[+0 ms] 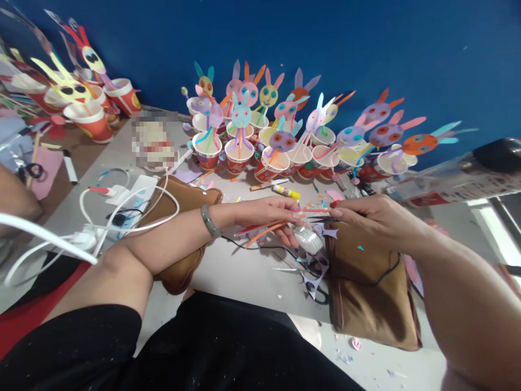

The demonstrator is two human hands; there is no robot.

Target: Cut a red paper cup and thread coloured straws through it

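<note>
My left hand (271, 213), with a bangle on its wrist, is closed on one end of a narrow pink-red paper strip (315, 210). Orange paper strips (264, 233) and a red one also stick out from under its fingers. The strip's other end is pinched between the thumb and forefinger of my right hand (368, 217). Just below lies a roll of clear tape (309, 240), close to the left fingertips. Black-handled scissors (321, 293) rest on the table near cut purple paper scraps (312, 283).
Several red paper cups (239, 163) with paper rabbit heads stand along the blue wall. A yellow glue stick (287, 192) lies before them. Brown cushions (372, 293) flank the work area. White cables (134, 195) loop at left; a thin black cord crosses the table.
</note>
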